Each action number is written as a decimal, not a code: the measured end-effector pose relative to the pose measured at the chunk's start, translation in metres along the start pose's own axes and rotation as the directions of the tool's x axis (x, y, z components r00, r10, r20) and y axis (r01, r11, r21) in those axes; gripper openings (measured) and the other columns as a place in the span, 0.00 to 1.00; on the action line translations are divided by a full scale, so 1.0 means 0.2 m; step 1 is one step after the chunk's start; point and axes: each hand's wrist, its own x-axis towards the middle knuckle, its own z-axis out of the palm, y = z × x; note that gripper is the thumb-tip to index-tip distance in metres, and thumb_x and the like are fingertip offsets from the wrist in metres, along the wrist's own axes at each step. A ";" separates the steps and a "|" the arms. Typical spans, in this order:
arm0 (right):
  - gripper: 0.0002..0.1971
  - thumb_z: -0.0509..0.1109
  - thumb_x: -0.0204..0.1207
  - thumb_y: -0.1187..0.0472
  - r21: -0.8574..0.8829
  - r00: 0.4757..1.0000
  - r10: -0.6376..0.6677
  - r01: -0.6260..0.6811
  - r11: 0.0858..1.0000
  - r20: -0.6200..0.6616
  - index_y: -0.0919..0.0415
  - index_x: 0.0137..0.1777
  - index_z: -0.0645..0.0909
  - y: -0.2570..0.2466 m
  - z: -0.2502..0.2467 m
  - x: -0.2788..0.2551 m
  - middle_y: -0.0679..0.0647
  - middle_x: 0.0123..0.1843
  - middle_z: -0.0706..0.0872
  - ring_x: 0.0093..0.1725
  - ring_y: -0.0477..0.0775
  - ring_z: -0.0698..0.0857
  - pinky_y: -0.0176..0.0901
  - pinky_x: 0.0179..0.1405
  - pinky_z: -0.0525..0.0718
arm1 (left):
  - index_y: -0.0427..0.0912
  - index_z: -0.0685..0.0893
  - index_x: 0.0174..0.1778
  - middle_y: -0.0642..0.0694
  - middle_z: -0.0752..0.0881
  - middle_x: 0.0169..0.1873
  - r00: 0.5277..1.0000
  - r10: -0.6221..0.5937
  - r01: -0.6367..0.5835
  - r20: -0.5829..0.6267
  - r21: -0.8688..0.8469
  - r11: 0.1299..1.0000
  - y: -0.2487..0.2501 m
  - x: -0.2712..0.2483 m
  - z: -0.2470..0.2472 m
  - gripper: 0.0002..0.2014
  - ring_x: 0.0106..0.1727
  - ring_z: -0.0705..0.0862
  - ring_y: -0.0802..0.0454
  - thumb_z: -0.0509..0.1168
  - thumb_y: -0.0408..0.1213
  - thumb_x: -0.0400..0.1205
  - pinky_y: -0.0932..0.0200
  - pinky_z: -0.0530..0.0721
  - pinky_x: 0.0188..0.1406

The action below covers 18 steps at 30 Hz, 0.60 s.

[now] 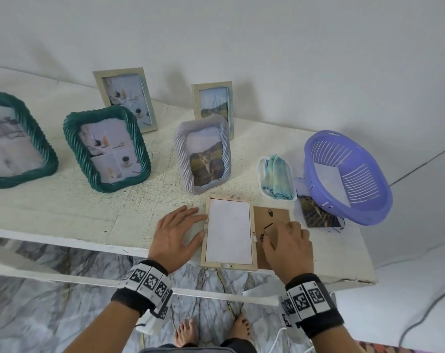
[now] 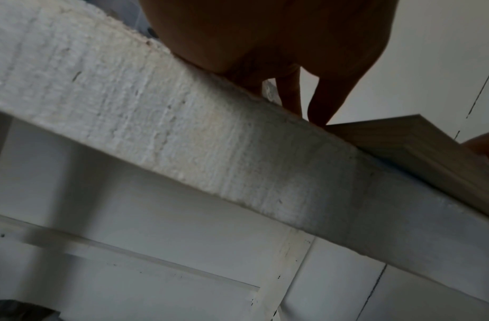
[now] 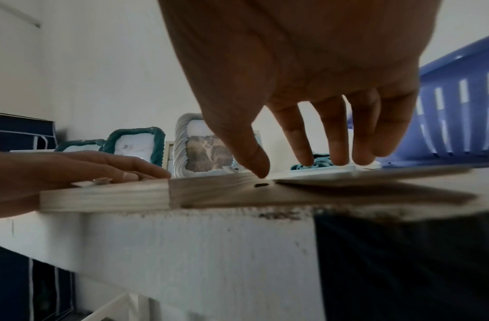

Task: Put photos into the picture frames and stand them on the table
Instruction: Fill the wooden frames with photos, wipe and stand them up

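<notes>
Head view: five filled frames are seen standing on the desk [image 1: 63,207], the grey one [image 1: 203,154] nearest. A sixth, the wood frame [image 1: 229,231], lies face down at the front edge, white sheet inside, backing board [image 1: 271,217] beside it. Judged left: close back, stand up. One photo [image 1: 318,215] lies under the basket [image 1: 349,174]. Left hand [image 1: 177,234] grip: flat, steadying the frame. Right hand [image 1: 289,247] grip: loose, fingertips on the board.

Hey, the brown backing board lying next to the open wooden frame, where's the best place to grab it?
Probably the backing board by its near edge, from the person's side: it lies flat, and the right wrist view shows that edge slightly raised, giving fingertips a gap.
</notes>
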 end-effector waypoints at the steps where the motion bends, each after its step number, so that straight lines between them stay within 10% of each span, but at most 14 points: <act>1: 0.21 0.60 0.80 0.45 0.000 1.000 0.008 -0.008 1.000 0.028 0.53 0.69 0.73 0.02 0.01 -0.01 0.58 0.64 0.75 0.60 0.60 0.74 0.51 0.56 0.78 | 0.62 0.81 0.68 0.60 0.79 0.71 1.000 -0.001 0.001 0.000 0.002 1.000 0.00 0.00 0.00 0.22 0.78 0.69 0.56 0.57 0.60 0.80 0.52 0.63 0.74; 12: 0.20 0.72 0.75 0.55 0.266 0.997 0.044 -0.027 0.964 -0.059 0.56 0.67 0.80 0.16 -0.03 -0.03 0.60 0.59 0.77 0.57 0.60 0.72 0.54 0.56 0.78 | 0.63 0.81 0.68 0.61 0.79 0.71 1.000 -0.011 0.011 0.005 -0.002 1.000 0.00 0.00 0.01 0.22 0.79 0.68 0.57 0.57 0.60 0.80 0.55 0.61 0.74; 18: 0.15 0.72 0.74 0.52 0.252 0.971 -0.125 0.176 0.952 -0.205 0.55 0.58 0.82 -0.02 -0.10 -0.04 0.54 0.52 0.74 0.51 0.50 0.65 0.47 0.48 0.73 | 0.62 0.81 0.68 0.60 0.79 0.71 1.000 -0.015 0.015 0.000 -0.001 1.000 0.01 0.00 0.00 0.22 0.79 0.68 0.57 0.57 0.60 0.80 0.55 0.61 0.74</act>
